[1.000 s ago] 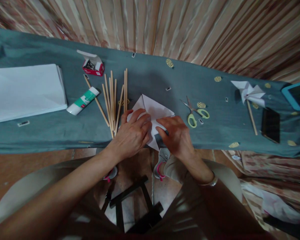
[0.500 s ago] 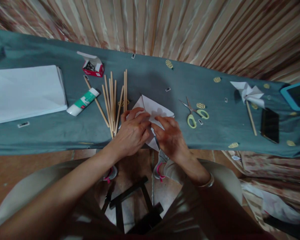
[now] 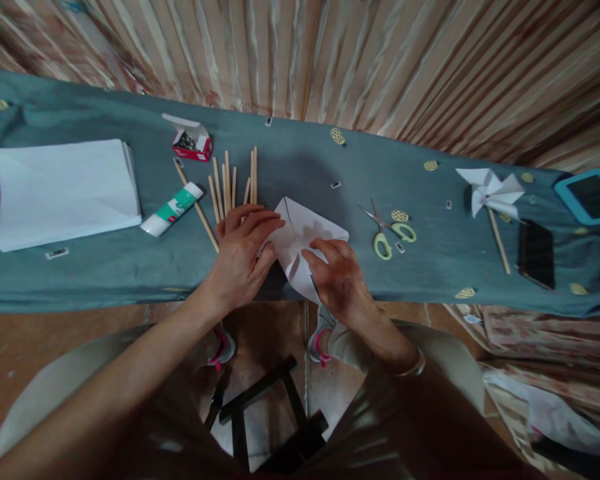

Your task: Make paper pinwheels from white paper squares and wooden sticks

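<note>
A white paper (image 3: 313, 223) with cut slits and corners curling inward lies near the table's front edge, partly hidden by my hands. At its left side my left hand (image 3: 243, 257) is closed on a flap, thumb and fingers bent over it. My right hand (image 3: 341, 275) presses thumb and fingertips together on the paper near its middle. Just behind my left hand lie several thin wooden sticks (image 3: 227, 180), their near ends covered by it. A finished paper pinwheel (image 3: 490, 190) on a stick lies far to the right.
Scissors with light green handles (image 3: 383, 243) lie open right of the paper. To the left are a glue tube (image 3: 173, 208) over a stick, a red box of metal pins (image 3: 193, 148) and a paper stack (image 3: 65, 197). A black phone (image 3: 536, 253) and a blue-framed device (image 3: 593, 195) are at right.
My left hand has moved left, away from the paper's middle, uncovering more of it. My right hand stays near the middle. The view has shifted slightly.
</note>
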`<state>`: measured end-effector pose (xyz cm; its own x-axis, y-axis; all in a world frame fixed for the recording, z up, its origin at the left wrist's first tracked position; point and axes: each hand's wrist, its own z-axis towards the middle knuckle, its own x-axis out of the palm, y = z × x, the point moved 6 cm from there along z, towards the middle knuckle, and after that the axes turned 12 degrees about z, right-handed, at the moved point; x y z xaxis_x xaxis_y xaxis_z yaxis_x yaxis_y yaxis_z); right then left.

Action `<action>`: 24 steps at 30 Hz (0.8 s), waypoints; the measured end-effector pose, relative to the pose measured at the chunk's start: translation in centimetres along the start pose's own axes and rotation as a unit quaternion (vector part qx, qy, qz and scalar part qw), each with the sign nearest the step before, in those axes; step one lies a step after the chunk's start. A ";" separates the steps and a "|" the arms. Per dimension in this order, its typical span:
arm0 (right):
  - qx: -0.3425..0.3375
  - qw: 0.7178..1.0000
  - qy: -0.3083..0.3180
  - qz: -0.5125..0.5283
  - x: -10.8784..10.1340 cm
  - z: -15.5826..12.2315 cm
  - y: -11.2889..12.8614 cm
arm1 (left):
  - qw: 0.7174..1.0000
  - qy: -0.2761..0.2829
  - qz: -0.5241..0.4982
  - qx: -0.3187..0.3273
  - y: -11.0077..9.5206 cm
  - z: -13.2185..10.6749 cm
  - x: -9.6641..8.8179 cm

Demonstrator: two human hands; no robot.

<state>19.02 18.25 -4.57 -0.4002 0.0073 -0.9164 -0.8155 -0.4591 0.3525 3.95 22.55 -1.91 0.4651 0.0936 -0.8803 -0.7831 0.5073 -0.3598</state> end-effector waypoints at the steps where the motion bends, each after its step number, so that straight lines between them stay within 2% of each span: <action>1: -0.001 1.000 0.001 0.000 0.0 0.0 0.0 | 1.000 -0.003 0.001 -0.002 0.0 -0.1 -0.1; 12: 0.001 1.000 0.024 -0.004 0.2 0.8 0.2 | 1.000 0.002 0.016 0.021 -0.2 -1.1 -0.1; 16: 0.013 0.999 0.000 0.037 0.0 0.9 -0.2 | 0.997 0.025 0.031 0.073 -0.8 -1.7 0.5; 19: 0.017 0.993 -0.021 0.111 -0.8 0.5 -0.8 | 0.993 0.038 0.042 0.103 -1.3 -2.0 1.0; 22: 0.022 0.981 -0.066 0.179 -2.1 0.4 -2.2 | 0.992 0.032 0.049 0.112 -1.5 -2.2 1.3; 24: 0.049 0.978 -0.103 0.173 -2.9 0.5 -3.7 | 0.992 0.024 0.053 0.116 -1.5 -2.2 1.3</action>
<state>22.97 20.36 -3.15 -0.7264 0.0494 -0.6855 -0.6486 -0.3791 0.6599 4.83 20.04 -3.20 0.3609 0.1193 -0.9249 -0.7081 0.6805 -0.1885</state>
